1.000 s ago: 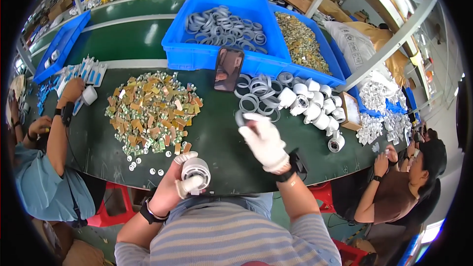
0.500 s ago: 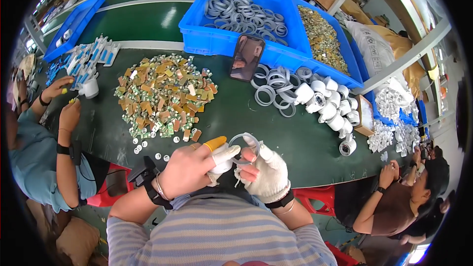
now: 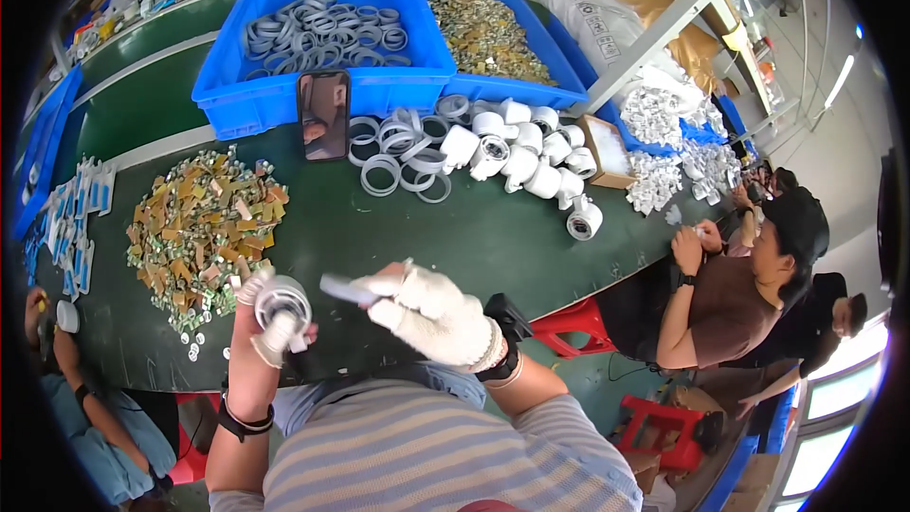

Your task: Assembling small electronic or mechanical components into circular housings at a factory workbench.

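My left hand (image 3: 254, 341), with finger covers on some fingers, is closed around a round white housing (image 3: 284, 296) whose open circular end faces up. It is just in front of a pile of small green and tan circuit boards (image 3: 204, 228). In a white knitted glove, my right hand (image 3: 436, 315) pinches a grey ring (image 3: 347, 288), seen nearly edge-on and blurred by motion. The ring and the housing are apart, a short gap between them. Beyond my hands lie loose grey rings (image 3: 381, 175) and a heap of white housings (image 3: 519, 167).
A blue bin of grey rings (image 3: 246, 104) stands at the back, a phone (image 3: 323, 116) leaning on it. Beside it is a blue bin of small boards (image 3: 569, 95). Clear plastic parts (image 3: 654, 171) lie at the right. Co-workers sit on both sides; a red stool (image 3: 573, 327) is at right.
My hands have moved apart, the left with the housing going left and the right holding the ring. The view has turned right, so the bins and piles appear further left.
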A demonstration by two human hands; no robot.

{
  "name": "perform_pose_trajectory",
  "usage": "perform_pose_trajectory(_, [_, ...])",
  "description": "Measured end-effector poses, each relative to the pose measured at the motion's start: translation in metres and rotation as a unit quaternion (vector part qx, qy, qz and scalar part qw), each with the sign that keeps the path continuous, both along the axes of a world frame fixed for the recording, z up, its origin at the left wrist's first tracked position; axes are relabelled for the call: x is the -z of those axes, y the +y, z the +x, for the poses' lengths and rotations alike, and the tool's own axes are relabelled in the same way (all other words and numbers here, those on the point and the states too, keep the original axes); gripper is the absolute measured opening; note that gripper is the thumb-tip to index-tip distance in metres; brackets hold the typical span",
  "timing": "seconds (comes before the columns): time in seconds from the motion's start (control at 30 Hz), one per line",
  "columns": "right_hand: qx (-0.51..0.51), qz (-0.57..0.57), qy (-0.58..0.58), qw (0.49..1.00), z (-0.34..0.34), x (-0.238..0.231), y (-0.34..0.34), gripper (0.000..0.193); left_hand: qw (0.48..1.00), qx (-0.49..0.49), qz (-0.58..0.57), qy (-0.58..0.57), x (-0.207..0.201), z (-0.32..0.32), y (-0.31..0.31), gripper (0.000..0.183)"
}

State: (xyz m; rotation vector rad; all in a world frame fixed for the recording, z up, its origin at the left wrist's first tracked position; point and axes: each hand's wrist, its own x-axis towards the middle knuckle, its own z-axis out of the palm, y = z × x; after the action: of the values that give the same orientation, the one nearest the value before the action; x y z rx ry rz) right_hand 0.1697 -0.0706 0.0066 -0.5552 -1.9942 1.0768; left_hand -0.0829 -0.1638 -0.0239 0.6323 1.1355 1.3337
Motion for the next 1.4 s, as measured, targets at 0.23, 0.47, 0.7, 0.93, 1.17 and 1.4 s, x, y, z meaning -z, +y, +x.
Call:
perform_pose_trajectory(0.23, [-0.082, -0.312, 0.013, 0.946, -0.005, 0.004, -0.006, 0.023, 0.967, 0.053, 0.022, -0.248, 0.018, 0.027, 0.000, 0.068])
perform_pose_trajectory(0.47, [-0.046, -0.228, 0.026, 0.972, -0.006, -0.012, -0.016, 0.018, 0.962, 0.130, 0.086, -0.224, 0.010, 0.038, 0.001, 0.122])
perform_pose_trajectory(0.7, [-0.015, -0.184, -0.010, 0.983, -0.005, -0.003, -0.021, 0.023, 0.984, 0.111, 0.088, -0.110, 0.021, 0.033, -0.006, 0.117])
perform_pose_trajectory(0.93, [-0.002, -0.172, -0.031, 0.985, -0.006, -0.001, -0.022, 0.024, 0.980, 0.124, 0.119, -0.101, 0.026, 0.034, -0.007, 0.113])
perform_pose_trajectory(1.17, [0.066, -0.151, -0.061, 0.984, -0.009, 0.012, -0.017, 0.041, 0.986, 0.113, 0.125, -0.009, 0.020, 0.039, -0.013, 0.093])
perform_pose_trajectory(1.4, [0.034, 0.064, -0.133, 0.988, -0.032, 0.019, -0.015, 0.059, 0.952, 0.177, 0.166, 0.185, 0.016, 0.038, -0.013, 0.077])
